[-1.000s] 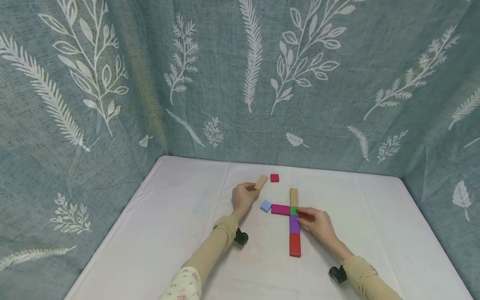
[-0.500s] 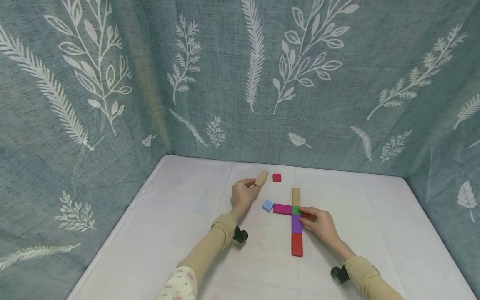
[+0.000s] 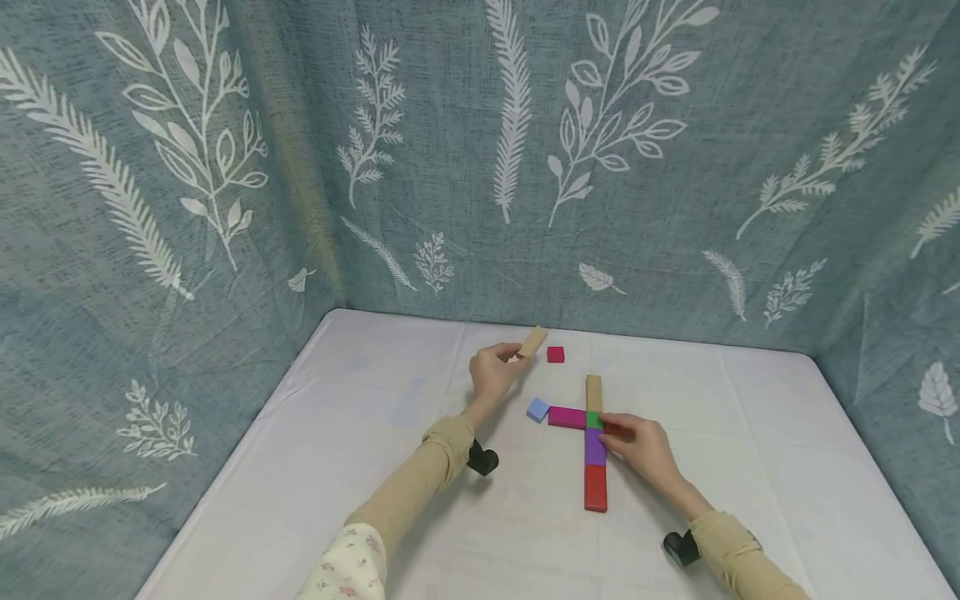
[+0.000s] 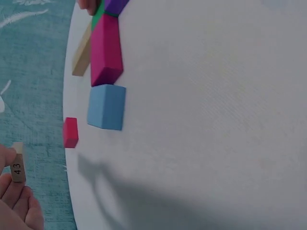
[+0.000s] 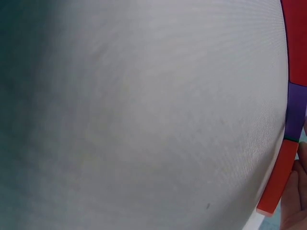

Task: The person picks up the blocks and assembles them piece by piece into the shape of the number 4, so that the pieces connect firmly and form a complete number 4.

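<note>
My left hand (image 3: 493, 372) pinches a plain wooden block (image 3: 533, 342) by its near end, raised above the far part of the table. In the left wrist view, that wooden block (image 4: 17, 167) shows the number 43. My right hand (image 3: 647, 450) has thumb and fingers around an orange-red block (image 5: 278, 177), the right arm of a cross of blocks. At the cross's centre sits a green block (image 3: 593, 419), with a magenta block (image 3: 567, 417) on its left. A second wooden block (image 3: 593, 392) lies beyond it; a purple block (image 3: 595, 447) and a red block (image 3: 596, 488) extend nearer.
A light blue block (image 3: 537, 410) lies askew by the magenta block's left end. Farther back is a small crimson block (image 3: 555, 354). A white cloth covers the table (image 3: 375, 400), and a leaf-patterned curtain (image 3: 450, 167) stands behind it.
My left hand has lifted the wooden block and moved it slightly away and to the right. My right hand stays at the orange-red block. The head view has shifted a little.
</note>
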### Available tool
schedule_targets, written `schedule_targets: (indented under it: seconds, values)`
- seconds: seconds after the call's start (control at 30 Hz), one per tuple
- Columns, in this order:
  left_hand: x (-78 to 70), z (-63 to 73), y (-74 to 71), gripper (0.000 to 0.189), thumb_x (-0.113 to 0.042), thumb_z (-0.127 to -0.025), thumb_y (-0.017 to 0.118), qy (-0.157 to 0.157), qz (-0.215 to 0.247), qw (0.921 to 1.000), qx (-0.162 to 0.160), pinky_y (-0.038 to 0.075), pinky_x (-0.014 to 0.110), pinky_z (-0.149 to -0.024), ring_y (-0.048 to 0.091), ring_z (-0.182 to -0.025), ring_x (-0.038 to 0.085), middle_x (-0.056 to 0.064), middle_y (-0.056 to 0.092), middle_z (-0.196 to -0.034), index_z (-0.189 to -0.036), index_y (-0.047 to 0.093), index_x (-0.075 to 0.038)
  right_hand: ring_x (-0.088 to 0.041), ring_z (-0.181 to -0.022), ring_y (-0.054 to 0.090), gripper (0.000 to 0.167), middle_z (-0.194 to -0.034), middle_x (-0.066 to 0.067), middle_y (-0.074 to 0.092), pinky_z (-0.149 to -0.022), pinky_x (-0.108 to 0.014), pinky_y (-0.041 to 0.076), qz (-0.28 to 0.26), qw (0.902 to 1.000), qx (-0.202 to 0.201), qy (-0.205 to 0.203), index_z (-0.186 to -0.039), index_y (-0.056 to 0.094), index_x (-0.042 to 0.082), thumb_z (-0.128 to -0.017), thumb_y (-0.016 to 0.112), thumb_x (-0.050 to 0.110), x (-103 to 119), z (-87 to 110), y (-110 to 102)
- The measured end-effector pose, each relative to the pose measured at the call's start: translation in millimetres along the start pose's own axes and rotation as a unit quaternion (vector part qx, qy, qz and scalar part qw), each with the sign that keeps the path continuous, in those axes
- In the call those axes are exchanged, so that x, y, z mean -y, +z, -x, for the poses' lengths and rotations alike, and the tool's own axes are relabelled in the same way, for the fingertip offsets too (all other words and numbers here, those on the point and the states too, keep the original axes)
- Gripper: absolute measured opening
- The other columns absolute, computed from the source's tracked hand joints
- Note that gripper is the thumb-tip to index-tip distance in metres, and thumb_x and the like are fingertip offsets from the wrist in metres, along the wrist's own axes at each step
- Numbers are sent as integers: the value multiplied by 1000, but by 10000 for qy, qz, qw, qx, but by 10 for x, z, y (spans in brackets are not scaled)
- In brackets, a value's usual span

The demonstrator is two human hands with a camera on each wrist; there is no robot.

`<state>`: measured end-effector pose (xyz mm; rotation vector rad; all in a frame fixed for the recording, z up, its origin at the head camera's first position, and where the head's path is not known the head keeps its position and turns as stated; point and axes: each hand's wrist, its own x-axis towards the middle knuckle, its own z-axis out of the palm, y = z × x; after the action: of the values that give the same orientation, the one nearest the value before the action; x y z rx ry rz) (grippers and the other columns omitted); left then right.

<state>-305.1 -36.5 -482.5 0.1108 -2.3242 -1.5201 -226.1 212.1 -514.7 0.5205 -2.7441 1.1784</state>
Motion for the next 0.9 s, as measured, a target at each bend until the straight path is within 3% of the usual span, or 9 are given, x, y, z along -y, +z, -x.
schedule_targets:
  seconds: [0.33, 0.53, 0.9]
  values:
    - [-247, -42, 37, 24, -12, -78, 76, -37, 314, 9992, 226, 55, 37, -86, 68, -98, 30, 12, 74, -98, -100, 74, -4, -32, -102, 66, 35, -110, -16, 70, -87, -42, 54, 41, 10000, -13, 30, -113, 68, 0, -79, 75, 7, -10, 4, 9]
    - [-362, -50, 76, 24, -12, -79, 76, 143, 389, 9988, 272, 55, 37, -86, 69, -96, 30, 13, 74, -97, -101, 74, -3, -32, -103, 66, 36, -110, -16, 70, -87, -42, 54, 21, 10000, 2, 43, -113, 68, 0, -79, 75, 7, -18, 3, 12]
    - [-377, 53, 146, 25, -16, -78, 77, -6, 273, 9985, 476, 55, 34, -84, 68, -97, 29, 10, 74, -99, -101, 75, -6, -31, -102, 66, 35, -109, -16, 70, -86, -42, 54, 65, 10000, -12, 32, -112, 68, 0, -79, 75, 8, -18, -12, -2]
